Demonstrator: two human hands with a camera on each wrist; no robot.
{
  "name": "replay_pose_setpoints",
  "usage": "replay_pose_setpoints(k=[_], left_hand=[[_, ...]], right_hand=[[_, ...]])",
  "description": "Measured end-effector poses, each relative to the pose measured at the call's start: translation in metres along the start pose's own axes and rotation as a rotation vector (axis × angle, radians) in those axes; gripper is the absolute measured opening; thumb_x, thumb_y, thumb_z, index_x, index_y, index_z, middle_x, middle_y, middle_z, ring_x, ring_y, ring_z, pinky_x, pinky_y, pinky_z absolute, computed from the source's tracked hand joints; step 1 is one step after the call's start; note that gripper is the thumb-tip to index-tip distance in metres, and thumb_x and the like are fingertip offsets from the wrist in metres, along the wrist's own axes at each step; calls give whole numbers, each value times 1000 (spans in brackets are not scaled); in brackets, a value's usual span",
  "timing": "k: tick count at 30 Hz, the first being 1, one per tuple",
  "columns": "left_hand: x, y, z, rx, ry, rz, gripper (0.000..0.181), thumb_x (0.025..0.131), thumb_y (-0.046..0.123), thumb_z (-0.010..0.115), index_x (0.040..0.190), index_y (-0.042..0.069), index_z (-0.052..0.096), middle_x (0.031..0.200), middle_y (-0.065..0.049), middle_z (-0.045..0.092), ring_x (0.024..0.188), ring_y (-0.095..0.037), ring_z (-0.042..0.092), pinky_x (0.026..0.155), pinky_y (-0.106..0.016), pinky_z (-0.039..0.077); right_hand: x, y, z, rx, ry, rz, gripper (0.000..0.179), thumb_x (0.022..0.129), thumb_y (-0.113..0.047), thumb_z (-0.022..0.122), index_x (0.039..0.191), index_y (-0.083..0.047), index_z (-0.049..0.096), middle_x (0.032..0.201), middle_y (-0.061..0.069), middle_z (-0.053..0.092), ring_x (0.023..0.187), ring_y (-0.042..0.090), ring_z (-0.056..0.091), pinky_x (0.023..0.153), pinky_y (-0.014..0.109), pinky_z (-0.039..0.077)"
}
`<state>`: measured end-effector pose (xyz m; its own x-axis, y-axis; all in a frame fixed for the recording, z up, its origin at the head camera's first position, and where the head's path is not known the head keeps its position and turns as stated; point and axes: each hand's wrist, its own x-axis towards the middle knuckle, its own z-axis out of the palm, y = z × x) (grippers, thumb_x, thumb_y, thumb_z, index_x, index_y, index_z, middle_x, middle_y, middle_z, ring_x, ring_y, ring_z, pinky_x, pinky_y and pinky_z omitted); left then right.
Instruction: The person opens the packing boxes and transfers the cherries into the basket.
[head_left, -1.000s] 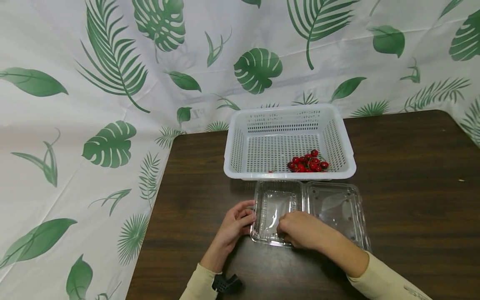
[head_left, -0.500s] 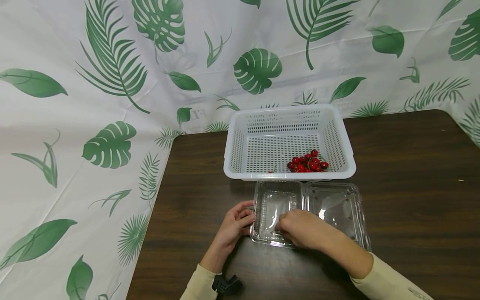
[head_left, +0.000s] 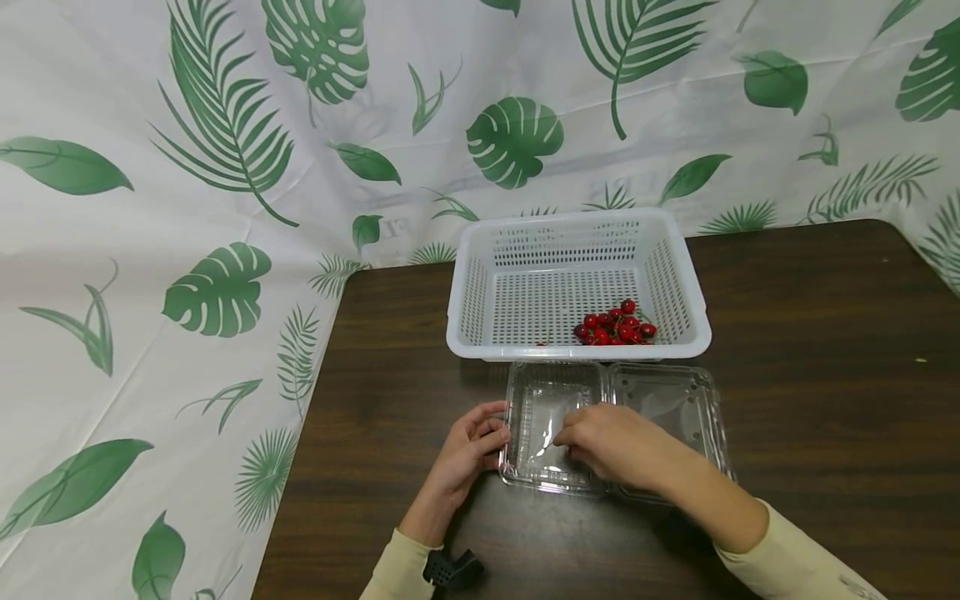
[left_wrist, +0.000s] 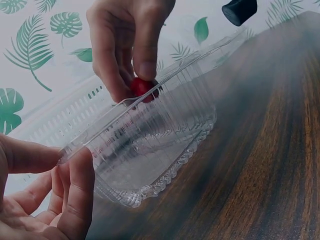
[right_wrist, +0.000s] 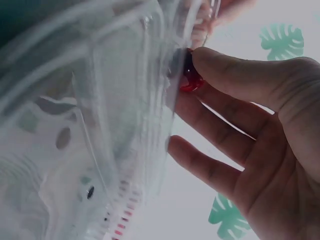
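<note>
A clear plastic clamshell container (head_left: 542, 484) lies on the table with its lid (head_left: 671, 400) folded out to the right. My left hand (head_left: 467, 446) grips the container's left rim between thumb and fingers, as the left wrist view also shows. Over the tray half is my right hand (head_left: 618, 442), pinching a red cherry (left_wrist: 142, 87) between thumb and fingertips close to the rim in that view. The same cherry (right_wrist: 191, 75) appears at the fingertips in the right wrist view, but the hand hides it in the head view.
Directly behind the container stands a white slotted plastic basket (head_left: 577, 352). Several cherries (head_left: 618, 325) are heaped in its front right part. A leaf-print cloth (head_left: 420, 167) hangs behind the dark wooden table (head_left: 810, 400).
My right hand has lifted a little and shifted slightly away from the container's near edge. The left hand keeps its grip on the rim, almost unmoved.
</note>
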<state>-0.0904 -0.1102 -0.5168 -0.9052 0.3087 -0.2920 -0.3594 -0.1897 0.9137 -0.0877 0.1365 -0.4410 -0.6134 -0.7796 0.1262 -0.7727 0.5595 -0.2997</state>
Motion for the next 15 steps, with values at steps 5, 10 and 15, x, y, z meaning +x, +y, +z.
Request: replay_pose_setpoints(k=[5,10,15], left_hand=[[-1,0,0,-3,1,-3,44,91,-4,61,134,-3,49,89,-1,56,74,-10,54,53,-22,48],[0,0,0,3,1,-3,45,91,-3,62,134,-3,49,90,-1,56,74,-10,54,54,-22,48],[-1,0,0,-1,0,-2,45,91,-2,62,134,-3,49,90,-1,56,74,-10,54,54,-22,49]], right_hand=[[-2,2,-7,-2,33,-5,21,78,-6,79,98,-13,75,90,-4,67,82,14,65,73,33,56],[-3,4,-15,5,57,-4,22,79,-7,78,100,-13,75,92,-4,68,83,13,65,75,34,56],[-4,5,-22,-12,83,-9,21,80,-6,77,100,-12,75,93,-4,68,83,14,65,76,34,56]])
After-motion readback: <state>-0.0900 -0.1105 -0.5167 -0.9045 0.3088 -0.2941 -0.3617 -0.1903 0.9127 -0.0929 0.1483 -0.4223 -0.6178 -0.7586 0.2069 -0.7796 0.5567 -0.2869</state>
